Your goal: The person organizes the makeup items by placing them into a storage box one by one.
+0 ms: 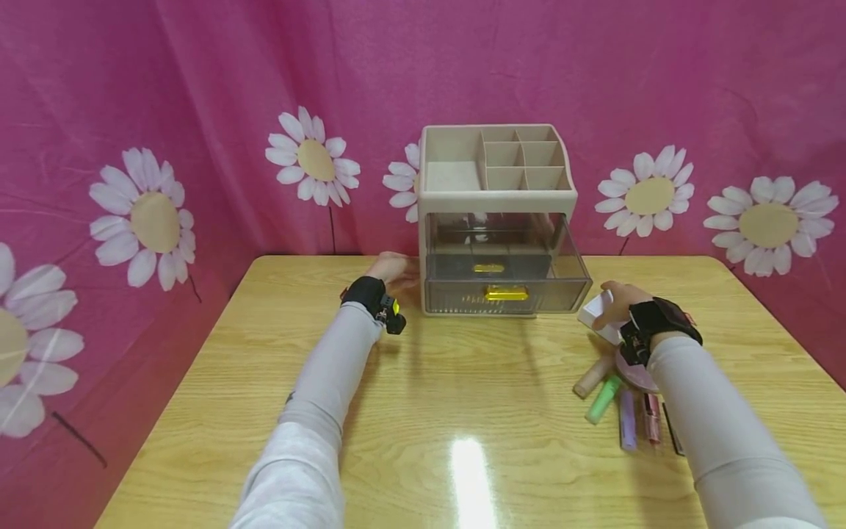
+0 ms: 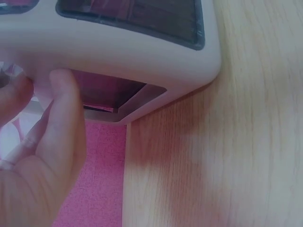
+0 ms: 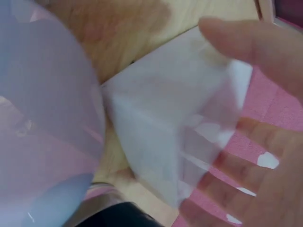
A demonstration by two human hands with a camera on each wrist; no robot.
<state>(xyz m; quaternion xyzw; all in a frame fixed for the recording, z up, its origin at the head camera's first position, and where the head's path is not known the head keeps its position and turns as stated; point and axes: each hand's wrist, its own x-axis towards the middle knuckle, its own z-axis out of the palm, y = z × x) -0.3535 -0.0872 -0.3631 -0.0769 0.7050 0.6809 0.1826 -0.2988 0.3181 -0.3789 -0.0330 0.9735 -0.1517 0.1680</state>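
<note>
A beige desktop organizer (image 1: 499,196) stands at the back of the table, its smoked clear drawer (image 1: 456,296) with a gold handle (image 1: 506,293) pulled out. My left hand (image 1: 395,270) is at the organizer's left side; in the left wrist view its fingertips touch the beige side frame (image 2: 142,35) beside an opening. To the right of the drawer, my right hand (image 1: 621,301) holds a white box (image 3: 147,104), thumb on one face and fingers along another. A light purple round object (image 3: 42,109) lies close beside the box, partly hidden by my wrist in the head view.
Near my right forearm lie a beige tube (image 1: 593,376), a green tube (image 1: 603,400), a purple tube (image 1: 627,420) and a pink tube (image 1: 651,417). Open compartments (image 1: 525,156) top the organizer. A pink flowered curtain (image 1: 370,66) hangs behind the wooden table (image 1: 423,411).
</note>
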